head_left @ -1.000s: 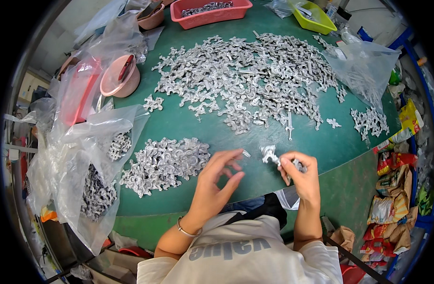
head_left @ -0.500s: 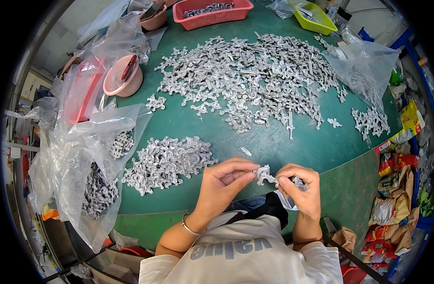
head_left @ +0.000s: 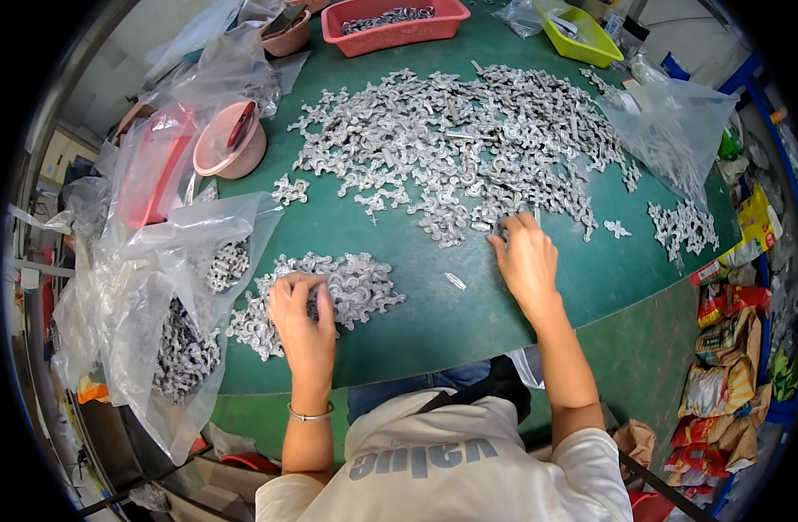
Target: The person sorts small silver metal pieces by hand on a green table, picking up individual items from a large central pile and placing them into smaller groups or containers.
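Left hand [head_left: 301, 313] rests over a compact heap of curved silver-grey metal pieces [head_left: 360, 287] at the near left, fingers curled and thumb apart; whether it grips one I cannot tell. Right hand [head_left: 523, 252] reaches to the near edge of a broad, spread heap of silver-grey branched metal pieces [head_left: 390, 139] farther off, thumb and fingers slightly parted, its grasp likewise unclear. Half a second ago both hands met at the green table's [head_left: 399, 339] near edge around one piece; now they are well apart, which suggests that the handling of that piece is over. A slender silver metal strip [head_left: 456, 280] lies between them. At the far side, a coral-pink rectangular plastic tray [head_left: 416, 39] holds dark grey metal pieces, and a yellow-green plastic tray [head_left: 590, 52] right of it has contents too small to identify. Far left, a red-and-black object [head_left: 241, 124] lies in a round pale-pink plastic tub [head_left: 249, 161]; nearer, a clear plastic bag [head_left: 129, 296] contains more metal pieces.
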`<state>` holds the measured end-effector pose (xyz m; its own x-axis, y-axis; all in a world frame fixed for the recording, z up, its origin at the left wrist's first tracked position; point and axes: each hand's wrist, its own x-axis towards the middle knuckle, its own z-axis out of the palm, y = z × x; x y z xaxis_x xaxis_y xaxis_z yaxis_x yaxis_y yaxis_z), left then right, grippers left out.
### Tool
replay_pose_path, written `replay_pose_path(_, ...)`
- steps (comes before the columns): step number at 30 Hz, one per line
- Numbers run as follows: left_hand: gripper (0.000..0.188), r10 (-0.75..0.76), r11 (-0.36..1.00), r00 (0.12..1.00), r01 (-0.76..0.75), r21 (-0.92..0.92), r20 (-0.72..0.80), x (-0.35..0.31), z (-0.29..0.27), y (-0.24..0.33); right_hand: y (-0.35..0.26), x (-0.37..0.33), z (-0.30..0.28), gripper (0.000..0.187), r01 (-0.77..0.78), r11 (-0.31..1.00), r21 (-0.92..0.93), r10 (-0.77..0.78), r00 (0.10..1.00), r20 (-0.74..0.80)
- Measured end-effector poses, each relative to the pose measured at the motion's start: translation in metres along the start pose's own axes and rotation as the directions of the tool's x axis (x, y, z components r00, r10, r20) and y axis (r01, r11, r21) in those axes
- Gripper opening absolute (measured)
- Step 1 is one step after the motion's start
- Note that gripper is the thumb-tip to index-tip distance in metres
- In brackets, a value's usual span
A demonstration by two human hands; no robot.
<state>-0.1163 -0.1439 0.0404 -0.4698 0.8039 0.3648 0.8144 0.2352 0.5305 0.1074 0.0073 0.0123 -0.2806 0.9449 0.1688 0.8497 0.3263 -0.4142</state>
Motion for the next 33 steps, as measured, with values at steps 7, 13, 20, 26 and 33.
replay_pose_path(7, 0.021, 0.054, 0.986, 0.992, -0.071, -0.150, -0.111, -0.003, 0.000, 0.014, 0.007, -0.009, -0.011, 0.011, -0.008, 0.969, 0.249, 0.010, 1.000, -0.004)
replay_pose_path(13, 0.029, 0.144, 0.833, 0.972, -0.019, -0.553, 0.183, -0.005, 0.002, 0.060, -0.005, -0.047, -0.046, 0.008, -0.311, 0.544, 0.779, -0.057, 0.913, 0.404)
replay_pose_path(20, 0.035, 0.338, 0.551, 0.842, 0.186, -0.814, 0.421, 0.002, 0.015, 0.075, -0.009, -0.067, -0.056, 0.009, -0.485, 0.248, 0.839, -0.264, 0.799, 0.540)
replay_pose_path(26, 0.025, 0.355, 0.435, 0.819, 0.282, -0.855, 0.451, -0.002, 0.018, 0.069, -0.009, -0.071, -0.062, 0.009, -0.485, 0.217, 0.847, -0.251, 0.811, 0.529)
replay_pose_path(33, 0.022, 0.261, 0.282, 0.839, 0.406, -0.869, 0.477, -0.008, 0.018, 0.074, -0.017, -0.078, -0.066, 0.009, -0.427, 0.262, 0.865, -0.100, 0.880, 0.465)
